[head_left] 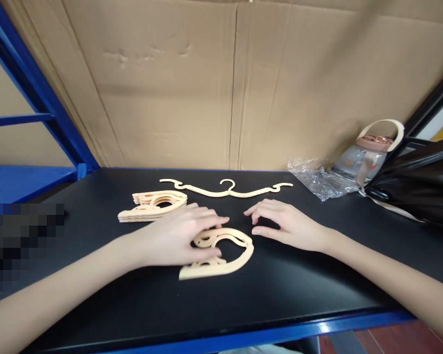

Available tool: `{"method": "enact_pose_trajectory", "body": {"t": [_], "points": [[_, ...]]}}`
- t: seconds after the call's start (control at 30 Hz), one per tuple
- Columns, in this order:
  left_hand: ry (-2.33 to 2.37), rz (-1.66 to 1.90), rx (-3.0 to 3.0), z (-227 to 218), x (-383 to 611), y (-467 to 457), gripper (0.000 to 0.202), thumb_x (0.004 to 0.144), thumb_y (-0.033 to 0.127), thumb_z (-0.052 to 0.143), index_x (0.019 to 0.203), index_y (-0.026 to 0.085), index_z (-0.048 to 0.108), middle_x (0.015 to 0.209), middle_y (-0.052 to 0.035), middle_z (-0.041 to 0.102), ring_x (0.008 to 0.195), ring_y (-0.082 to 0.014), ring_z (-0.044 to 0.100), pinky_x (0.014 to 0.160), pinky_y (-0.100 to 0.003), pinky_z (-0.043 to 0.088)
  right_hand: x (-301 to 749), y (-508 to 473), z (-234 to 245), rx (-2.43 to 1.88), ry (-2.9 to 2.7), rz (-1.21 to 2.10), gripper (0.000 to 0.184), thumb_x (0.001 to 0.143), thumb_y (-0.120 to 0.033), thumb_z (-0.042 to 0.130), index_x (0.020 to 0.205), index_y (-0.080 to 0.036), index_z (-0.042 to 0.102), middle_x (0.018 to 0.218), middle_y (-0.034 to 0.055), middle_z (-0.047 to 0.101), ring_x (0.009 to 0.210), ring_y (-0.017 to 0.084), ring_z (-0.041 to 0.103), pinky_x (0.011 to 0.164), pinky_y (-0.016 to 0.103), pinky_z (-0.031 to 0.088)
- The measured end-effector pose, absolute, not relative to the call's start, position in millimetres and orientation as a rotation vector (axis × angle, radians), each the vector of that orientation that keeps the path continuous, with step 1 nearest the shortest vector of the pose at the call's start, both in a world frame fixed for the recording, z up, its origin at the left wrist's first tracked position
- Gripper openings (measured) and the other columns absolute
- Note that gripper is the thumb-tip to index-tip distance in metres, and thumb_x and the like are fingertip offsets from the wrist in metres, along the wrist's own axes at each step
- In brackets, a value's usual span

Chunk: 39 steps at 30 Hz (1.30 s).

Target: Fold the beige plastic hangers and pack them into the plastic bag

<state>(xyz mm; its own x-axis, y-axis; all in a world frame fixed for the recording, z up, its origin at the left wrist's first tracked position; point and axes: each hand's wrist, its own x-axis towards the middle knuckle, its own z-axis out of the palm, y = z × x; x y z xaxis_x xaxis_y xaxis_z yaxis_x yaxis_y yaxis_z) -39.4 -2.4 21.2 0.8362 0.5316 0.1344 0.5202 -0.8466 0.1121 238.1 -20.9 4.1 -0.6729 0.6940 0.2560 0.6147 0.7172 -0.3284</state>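
Observation:
A folded cream clothes hanger (239,260) lies in front of me, its curved end pointing right. My left hand (184,233) is closed over its left part, thumb across the near side and fingers at the far side; some of the hanger is hidden under the hand. To the right, my right hand (284,223) hovers with fingers apart and bent, holding nothing and not touching the hanger. Beyond both hands lies an unfolded hanger (206,192), arms spread and hook toward the back. A stack of folded hangers (143,214) rests behind my left hand, partly covered by it.
The black tabletop (280,290) has a blue front edge. Cardboard (170,88) stands along the back. At the right are crumpled clear plastic (313,179), a water bottle (362,160) with a strap, and a shiny black bag (424,182). A blue metal frame (40,93) rises at left.

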Motion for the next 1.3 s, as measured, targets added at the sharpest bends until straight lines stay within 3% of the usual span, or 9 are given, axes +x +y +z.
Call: {"method": "enact_pose_trajectory", "body": {"t": [0.13,0.2,0.3,0.47,0.6,0.73,0.87,1.1,1.3], "points": [[0.971,0.276,2.921,31,-52,5,0.058,0.082,0.057,0.058,0.13,0.025,0.054,0.12,-0.0072,0.063,0.111,-0.0278,0.056,0.094,-0.04,0.043,240,-17,1,-1.039,-2.577,0.258,0.022,0.094,-0.04,0.049,0.097,-0.02,0.059,0.111,0.0059,0.064,0.102,0.021,0.057,0.089,0.037,0.045],[0.976,0.243,2.88,35,-50,-4,0.073,0.075,0.064,0.062,0.136,0.026,0.048,0.13,-0.0082,0.057,0.116,-0.0299,0.054,0.094,-0.04,0.043,239,-16,0,-1.025,-2.591,0.248,0.023,0.094,-0.04,0.049,0.1,-0.021,0.059,0.111,0.0059,0.064,0.102,0.02,0.057,0.089,0.037,0.045],[0.851,0.127,2.85,35,-39,-28,0.096,0.064,0.067,0.07,0.144,0.026,0.036,0.128,-0.0088,0.057,0.108,-0.029,0.058,0.085,-0.036,0.048,239,-16,-2,-1.0,-2.598,0.231,0.024,0.094,-0.04,0.049,0.102,-0.021,0.06,0.11,0.0059,0.064,0.101,0.02,0.058,0.089,0.037,0.045],[0.817,0.104,2.916,25,-24,-47,0.068,0.077,0.047,0.067,0.136,0.019,0.046,0.118,-0.0108,0.061,0.101,-0.0281,0.059,0.085,-0.039,0.048,238,-19,-2,-0.998,-2.61,0.214,0.024,0.094,-0.039,0.05,0.105,-0.021,0.061,0.109,0.0057,0.065,0.1,0.02,0.058,0.088,0.037,0.046],[0.841,0.072,2.916,26,-22,-43,0.07,0.07,0.027,0.065,0.137,0.016,0.045,0.112,-0.01,0.061,0.099,-0.0273,0.059,0.082,-0.036,0.05,237,-18,-2,-0.982,-2.621,0.194,0.023,0.094,-0.038,0.05,0.106,-0.021,0.062,0.11,0.006,0.065,0.1,0.02,0.058,0.089,0.038,0.045],[0.929,0.065,2.928,35,-32,-36,0.077,0.064,0.024,0.063,0.139,0.019,0.043,0.11,-0.0089,0.06,0.098,-0.0277,0.059,0.082,-0.036,0.05,238,-17,-3,-0.968,-2.628,0.186,0.023,0.094,-0.037,0.049,0.107,-0.021,0.062,0.111,0.0063,0.065,0.101,0.02,0.058,0.09,0.039,0.045],[1.061,0.117,2.923,55,-59,-11,0.078,0.068,0.023,0.06,0.142,0.024,0.037,0.133,-0.0077,0.051,0.116,-0.0288,0.052,0.094,-0.036,0.046,238,-18,-3,-0.969,-2.64,0.178,0.022,0.095,-0.036,0.049,0.106,-0.021,0.061,0.111,0.0063,0.065,0.101,0.02,0.058,0.09,0.039,0.045],[1.335,0.181,2.741,80,-106,32,0.059,0.077,0.016,0.05,0.136,0.019,0.042,0.134,-0.0041,0.051,0.117,-0.0213,0.051,0.099,-0.038,0.042,239,-18,-3,-0.955,-2.643,0.168,0.023,0.095,-0.036,0.049,0.105,-0.021,0.062,0.112,0.0062,0.065,0.101,0.02,0.059,0.09,0.039,0.045],[1.121,0.08,2.721,73,-114,39,0.056,0.079,0.01,0.043,0.134,0.017,0.044,0.133,-0.0003,0.054,0.114,-0.0161,0.053,0.095,-0.029,0.045,239,-18,-3,-0.961,-2.646,0.167,0.023,0.095,-0.036,0.049,0.105,-0.021,0.062,0.113,0.0063,0.064,0.102,0.02,0.059,0.091,0.039,0.045]]}}
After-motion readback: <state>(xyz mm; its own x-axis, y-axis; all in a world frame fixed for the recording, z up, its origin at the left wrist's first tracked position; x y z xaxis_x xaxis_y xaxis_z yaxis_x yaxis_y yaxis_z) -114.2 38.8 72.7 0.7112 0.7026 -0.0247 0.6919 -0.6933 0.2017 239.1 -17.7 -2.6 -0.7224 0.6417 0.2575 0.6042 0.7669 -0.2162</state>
